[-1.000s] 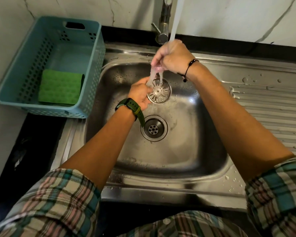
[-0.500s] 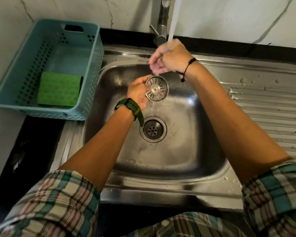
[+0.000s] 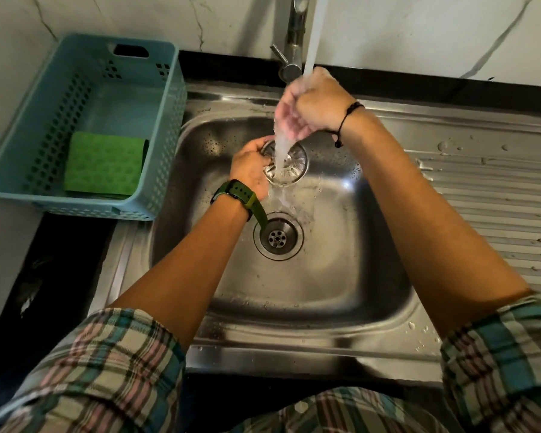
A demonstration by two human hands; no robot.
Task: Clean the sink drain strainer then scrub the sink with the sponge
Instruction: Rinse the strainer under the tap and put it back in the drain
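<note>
My left hand (image 3: 252, 168) grips the round metal drain strainer (image 3: 289, 165) by its left rim, holding it tilted above the steel sink (image 3: 341, 270). Tap water runs over my right hand (image 3: 310, 107) and then onto the strainer. That right hand hovers just above the strainer under the stream, fingers hanging loosely curled and holding nothing. The open drain hole (image 3: 278, 236) lies below the strainer. A green sponge (image 3: 105, 164) lies in the teal basket (image 3: 166, 120) left of the sink.
The faucet (image 3: 292, 42) stands at the back of the sink with its lever pointing left. A ribbed steel drainboard (image 3: 487, 195), dotted with water drops, extends to the right. Dark countertop (image 3: 60, 260) runs along the left below the basket.
The strainer has moved back under the running stream, and water now pours over my right hand and through it. My right hand's fingers point lower than before.
</note>
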